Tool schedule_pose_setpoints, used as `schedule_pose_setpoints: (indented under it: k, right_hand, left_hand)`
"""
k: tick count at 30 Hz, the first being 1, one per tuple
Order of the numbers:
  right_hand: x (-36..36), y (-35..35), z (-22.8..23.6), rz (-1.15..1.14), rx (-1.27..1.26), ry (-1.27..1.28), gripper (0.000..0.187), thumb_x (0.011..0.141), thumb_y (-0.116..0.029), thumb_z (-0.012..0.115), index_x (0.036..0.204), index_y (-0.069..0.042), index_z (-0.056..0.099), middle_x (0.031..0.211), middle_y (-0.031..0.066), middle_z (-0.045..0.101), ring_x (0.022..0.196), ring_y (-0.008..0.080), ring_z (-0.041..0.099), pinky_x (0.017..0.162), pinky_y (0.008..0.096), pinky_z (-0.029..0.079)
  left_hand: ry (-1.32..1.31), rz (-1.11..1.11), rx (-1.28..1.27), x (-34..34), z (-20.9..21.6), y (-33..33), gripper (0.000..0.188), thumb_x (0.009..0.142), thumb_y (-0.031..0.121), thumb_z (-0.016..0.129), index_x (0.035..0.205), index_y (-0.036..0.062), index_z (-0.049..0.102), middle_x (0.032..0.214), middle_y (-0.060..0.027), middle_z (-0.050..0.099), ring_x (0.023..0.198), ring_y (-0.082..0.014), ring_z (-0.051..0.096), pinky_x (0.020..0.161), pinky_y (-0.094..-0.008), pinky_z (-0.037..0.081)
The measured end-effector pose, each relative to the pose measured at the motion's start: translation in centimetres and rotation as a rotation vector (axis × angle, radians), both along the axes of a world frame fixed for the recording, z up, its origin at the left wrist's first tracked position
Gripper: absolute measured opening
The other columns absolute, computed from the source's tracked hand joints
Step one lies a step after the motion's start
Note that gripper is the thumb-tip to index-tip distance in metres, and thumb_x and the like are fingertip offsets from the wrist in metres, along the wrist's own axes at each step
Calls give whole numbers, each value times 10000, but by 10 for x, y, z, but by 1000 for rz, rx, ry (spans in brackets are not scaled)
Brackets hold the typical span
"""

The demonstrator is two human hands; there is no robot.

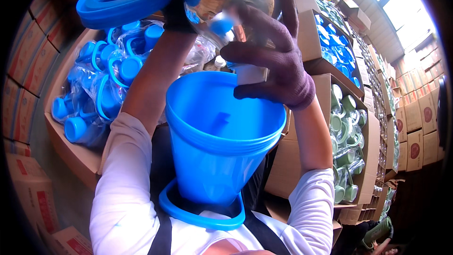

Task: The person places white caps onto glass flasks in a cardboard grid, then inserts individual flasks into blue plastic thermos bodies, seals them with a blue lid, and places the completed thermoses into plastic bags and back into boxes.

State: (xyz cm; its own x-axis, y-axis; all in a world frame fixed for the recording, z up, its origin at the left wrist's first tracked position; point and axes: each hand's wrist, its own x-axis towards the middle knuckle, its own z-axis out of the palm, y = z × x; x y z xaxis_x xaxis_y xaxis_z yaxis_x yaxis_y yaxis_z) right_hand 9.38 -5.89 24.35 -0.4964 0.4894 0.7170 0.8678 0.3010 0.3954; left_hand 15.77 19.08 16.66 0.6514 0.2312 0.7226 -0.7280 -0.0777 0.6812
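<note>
A blue plastic bucket [207, 160] stands upright against my body, its mouth toward the top of the view. Its blue handle [203, 222] hangs down at my chest. My left hand [183, 16], in a dark glove, grips a round blue lid [94, 12] with a hole in its middle; its fingers are mostly hidden. Over the bucket's far rim, my right hand [278, 56] in a purple glove has bent fingers around a pale, blocky item [251, 74] of unclear kind. A glary clear thing with a blue part [221, 26] lies between the hands.
An open carton [71, 153] of bagged blue cups stands left. More cartons hold blue pieces [337, 49] and green cups [347, 137] at right. A white-capped bottle [220, 61] is behind the bucket. Stacked boxes [28, 66] line the left; another person [377, 241] is lower right.
</note>
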Motion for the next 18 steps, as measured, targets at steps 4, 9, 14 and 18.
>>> schedule_pose_setpoints:
  k: [4,9,14,18]
  right_hand:
    - [-10,-13,6,61,-146,374,711,709,-603,657,1178,-71,617,1437,190,373,1393,367,242,1150,486,92]
    - [-26,-21,-7,71,-53,892,876,848,-639,476,1428,-3,317,1527,166,236,1422,296,212,1138,428,154]
    - [-56,-56,-49,-143,-46,1048,814,907,-612,359,1430,13,343,1491,192,277,1358,294,295,1066,403,277]
    - [-65,-73,-75,-335,-63,856,790,929,-649,290,1314,14,475,1261,170,454,1178,278,454,1013,402,348]
  left_hand:
    - [-6,18,-16,-5,0,5,585,945,340,498,1386,-24,376,1286,-192,540,1109,-302,571,994,-395,428]
    - [8,45,-82,-30,-12,4,577,952,342,479,1384,-27,379,1293,-196,534,1124,-302,563,1008,-396,419]
    - [123,16,-203,-100,-44,-13,569,959,344,461,1381,-30,381,1301,-200,529,1138,-302,556,1022,-398,410]
    - [257,-74,-314,-153,-73,-30,564,965,346,446,1379,-32,383,1307,-203,524,1150,-302,550,1033,-399,403]
